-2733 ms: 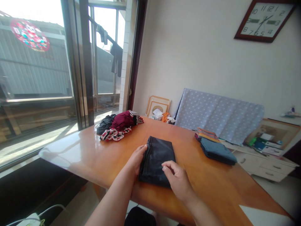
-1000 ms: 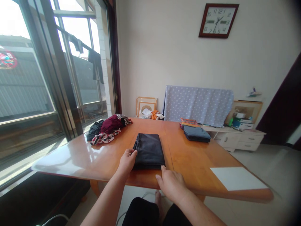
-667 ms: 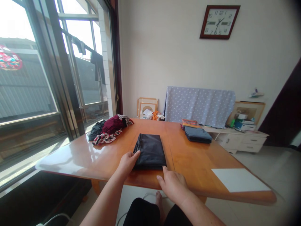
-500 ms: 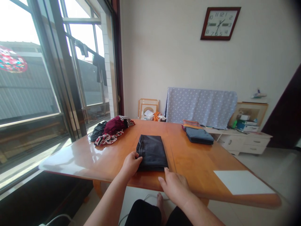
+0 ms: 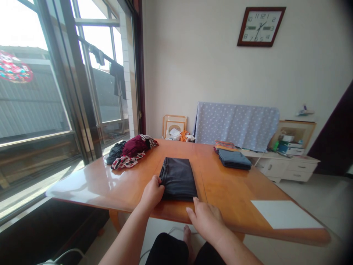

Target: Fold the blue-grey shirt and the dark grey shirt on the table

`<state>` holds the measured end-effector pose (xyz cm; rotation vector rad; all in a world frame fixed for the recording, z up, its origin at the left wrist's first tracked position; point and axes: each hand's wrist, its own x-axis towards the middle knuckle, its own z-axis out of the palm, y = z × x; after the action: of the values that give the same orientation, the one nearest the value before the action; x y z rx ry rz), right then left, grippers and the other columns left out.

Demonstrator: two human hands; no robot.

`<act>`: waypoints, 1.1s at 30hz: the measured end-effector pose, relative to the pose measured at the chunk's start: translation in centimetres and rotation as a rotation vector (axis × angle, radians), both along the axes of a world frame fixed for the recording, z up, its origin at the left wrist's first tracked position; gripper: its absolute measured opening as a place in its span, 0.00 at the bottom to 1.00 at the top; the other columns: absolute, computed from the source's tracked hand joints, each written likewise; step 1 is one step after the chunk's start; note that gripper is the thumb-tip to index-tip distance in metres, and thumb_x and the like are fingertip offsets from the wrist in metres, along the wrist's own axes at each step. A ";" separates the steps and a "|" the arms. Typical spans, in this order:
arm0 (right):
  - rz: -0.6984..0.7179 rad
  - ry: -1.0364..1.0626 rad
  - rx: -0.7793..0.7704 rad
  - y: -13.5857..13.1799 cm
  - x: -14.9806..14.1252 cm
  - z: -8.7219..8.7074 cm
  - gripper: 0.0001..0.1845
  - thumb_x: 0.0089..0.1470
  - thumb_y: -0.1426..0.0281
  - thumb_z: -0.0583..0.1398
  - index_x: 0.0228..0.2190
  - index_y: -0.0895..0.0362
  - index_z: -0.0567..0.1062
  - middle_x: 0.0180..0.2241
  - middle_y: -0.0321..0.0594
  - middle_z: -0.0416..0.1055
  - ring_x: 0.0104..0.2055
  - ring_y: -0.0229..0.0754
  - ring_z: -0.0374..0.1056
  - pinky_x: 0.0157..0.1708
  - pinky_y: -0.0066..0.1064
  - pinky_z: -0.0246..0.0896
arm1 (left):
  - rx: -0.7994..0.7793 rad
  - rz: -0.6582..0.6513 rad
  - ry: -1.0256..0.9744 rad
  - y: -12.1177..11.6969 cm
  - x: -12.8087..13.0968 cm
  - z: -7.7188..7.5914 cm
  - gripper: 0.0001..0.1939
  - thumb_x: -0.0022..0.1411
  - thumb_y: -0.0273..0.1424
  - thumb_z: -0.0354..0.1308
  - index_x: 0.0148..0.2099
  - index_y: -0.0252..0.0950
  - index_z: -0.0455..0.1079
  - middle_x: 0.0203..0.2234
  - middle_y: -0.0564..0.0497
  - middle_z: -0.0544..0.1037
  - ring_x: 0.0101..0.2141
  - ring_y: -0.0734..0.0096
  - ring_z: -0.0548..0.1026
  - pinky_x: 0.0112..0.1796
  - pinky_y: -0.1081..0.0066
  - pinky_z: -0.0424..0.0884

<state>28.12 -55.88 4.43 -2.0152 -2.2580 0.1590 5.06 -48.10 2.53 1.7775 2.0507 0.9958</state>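
A folded dark garment (image 5: 179, 178), black with pale stitching along its left edge, lies flat near the front of the table; it looks like trousers. My left hand (image 5: 152, 191) is closed on its left edge, thumb on top and the other fingertips partly hidden. At the near right corner, my right hand (image 5: 205, 219) touches the garment with its index fingertip. The right thumb stands apart from that finger, below the front fold, and the remaining fingers are mostly hidden behind the hand.
A loose heap of clothes (image 5: 132, 150) lies at the table's far left. Folded dark blue clothes (image 5: 234, 159) and a striped folded cloth (image 5: 224, 145) sit at the far right. White paper (image 5: 286, 214) lies near the right edge of the wooden table (image 5: 226, 195). A window (image 5: 35, 103) is on the left.
My left hand has shifted slightly up and left along the garment's left edge, which is drawn out a little. The right hand stays at the near corner.
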 end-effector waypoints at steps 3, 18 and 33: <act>-0.003 0.003 -0.003 0.0 0.0 0.0 0.30 0.63 0.56 0.51 0.59 0.60 0.69 0.43 0.58 0.78 0.47 0.55 0.75 0.47 0.41 0.63 | -0.013 -0.008 0.063 -0.3 0.1 0.4 0.08 0.54 0.25 0.53 0.38 0.40 0.61 0.30 0.51 0.74 0.32 0.65 0.72 0.31 0.71 0.59; 0.112 0.263 0.331 0.6 2.2 1.7 0.18 0.65 0.61 0.49 0.39 0.50 0.78 0.37 0.38 0.78 0.39 0.43 0.74 0.37 0.30 0.61 | 0.093 0.032 0.305 0.0 1.4 2.7 0.09 0.63 0.28 0.50 0.44 0.37 0.68 0.44 0.43 0.73 0.43 0.60 0.74 0.43 0.66 0.65; 0.353 0.180 0.016 5.0 1.1 -0.7 0.32 0.66 0.58 0.46 0.67 0.56 0.57 0.68 0.46 0.51 0.71 0.49 0.45 0.68 0.50 0.37 | -0.167 -0.286 0.451 2.3 1.8 0.2 0.38 0.68 0.55 0.35 0.70 0.40 0.54 0.70 0.42 0.50 0.69 0.50 0.46 0.62 0.36 0.39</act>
<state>29.22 -50.85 3.73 -1.5079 -2.4626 0.3353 6.83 -45.82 2.72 2.2721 1.9541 0.3540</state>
